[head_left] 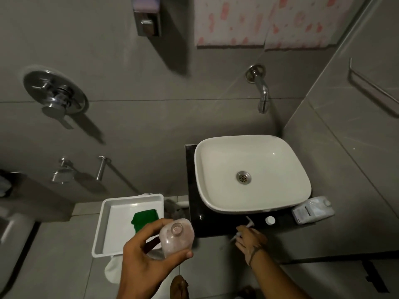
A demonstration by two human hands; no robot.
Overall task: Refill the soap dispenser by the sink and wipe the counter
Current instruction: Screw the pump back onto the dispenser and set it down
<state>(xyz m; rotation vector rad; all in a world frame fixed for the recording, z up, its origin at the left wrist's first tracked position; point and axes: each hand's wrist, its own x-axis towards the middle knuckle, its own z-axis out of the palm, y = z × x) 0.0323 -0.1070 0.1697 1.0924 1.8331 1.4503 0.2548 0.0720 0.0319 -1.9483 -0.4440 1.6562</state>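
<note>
My left hand [142,253] grips a clear soap dispenser bottle [176,236] with its neck open and pinkish liquid inside, held over the floor left of the counter. My right hand [250,240] rests at the black counter's front edge [207,225] and holds the white pump head [248,223] with its tube. A white refill pouch [313,210] lies on the counter at the right of the white basin [252,173], and its small white cap [269,220] sits beside it. A green cloth [144,217] lies in a white tray [103,234].
A wall tap [261,91] hangs over the basin. A wall-mounted dispenser [146,18] sits high on the tiles, with a shower mixer [56,93] at the left. A towel rail [375,87] is on the right wall. My feet show on the floor below.
</note>
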